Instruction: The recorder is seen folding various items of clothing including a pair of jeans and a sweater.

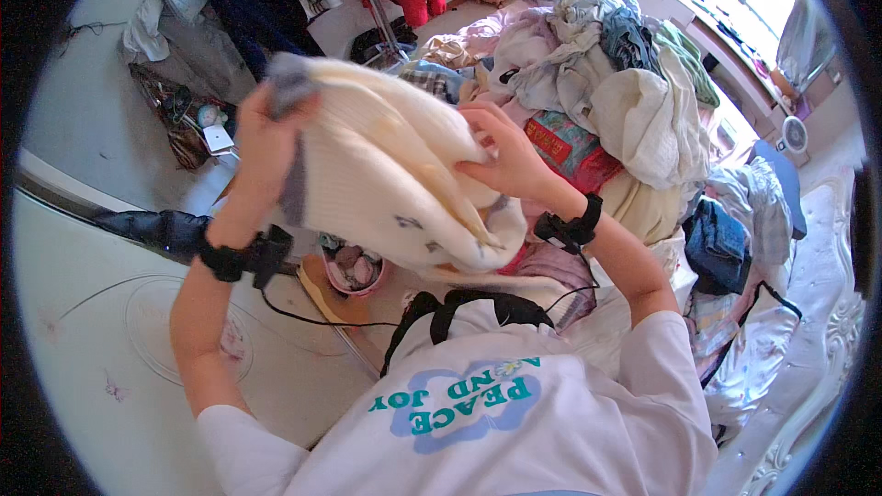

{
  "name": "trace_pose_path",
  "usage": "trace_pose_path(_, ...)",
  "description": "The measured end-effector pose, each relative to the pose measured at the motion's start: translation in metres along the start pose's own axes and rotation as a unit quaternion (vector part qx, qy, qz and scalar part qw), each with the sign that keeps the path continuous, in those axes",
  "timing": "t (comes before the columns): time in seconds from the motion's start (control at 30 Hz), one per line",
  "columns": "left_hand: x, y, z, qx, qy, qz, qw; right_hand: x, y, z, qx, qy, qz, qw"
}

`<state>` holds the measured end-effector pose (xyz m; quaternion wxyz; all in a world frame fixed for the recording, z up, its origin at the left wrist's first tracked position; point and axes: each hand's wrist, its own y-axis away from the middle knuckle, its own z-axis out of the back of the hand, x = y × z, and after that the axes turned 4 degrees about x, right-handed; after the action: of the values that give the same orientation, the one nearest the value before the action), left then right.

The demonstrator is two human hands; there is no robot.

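Observation:
A cream knitted sweater (395,161) with grey trim and small dark marks hangs stretched between my raised hands. My left hand (265,147), blurred by motion, is closed round its grey-trimmed edge. At the other side, my right hand (514,152) pinches the knit with thumb and fingers. The sweater's lower folds droop in front of my body and hide part of what lies beneath. Beyond my right hand rises a big heap of clothes (570,55), with a red and teal printed package (560,142) lying among them.
A pink basin (354,271) with small garments stands below the sweater. Clothes hang on a metal rack (372,0) at the back left. Folded jeans (717,243) lie at the right, beside a white carved headboard (818,312). A small white fan (792,135) stands near the window.

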<state>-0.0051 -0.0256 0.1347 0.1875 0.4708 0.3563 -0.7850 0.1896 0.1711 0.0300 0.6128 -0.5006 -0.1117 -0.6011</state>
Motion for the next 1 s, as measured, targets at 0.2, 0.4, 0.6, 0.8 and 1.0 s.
trace_pose_path(0.2,-0.045,-0.036,0.061,-0.015,0.002,-0.059,0.998,-0.029,0.034,-0.030,-0.117,0.095,0.113,0.982)
trace_pose_path(0.4,-0.087,-0.050,0.082,-0.021,-0.089,-0.134,0.987,0.013,0.011,-0.072,-0.138,0.076,0.110,0.981)
trace_pose_path(0.6,-0.118,-0.066,0.104,0.010,-0.068,-0.131,0.989,0.008,-0.028,-0.061,-0.086,0.151,0.163,0.971)
trace_pose_path(0.8,-0.125,-0.079,0.153,-0.014,-0.140,-0.124,0.982,0.048,-0.037,-0.052,0.039,-0.008,0.331,0.943)
trace_pose_path(1.0,-0.097,-0.061,0.231,-0.084,-0.089,-0.072,0.990,0.060,0.001,0.016,0.030,-0.118,0.138,0.983)
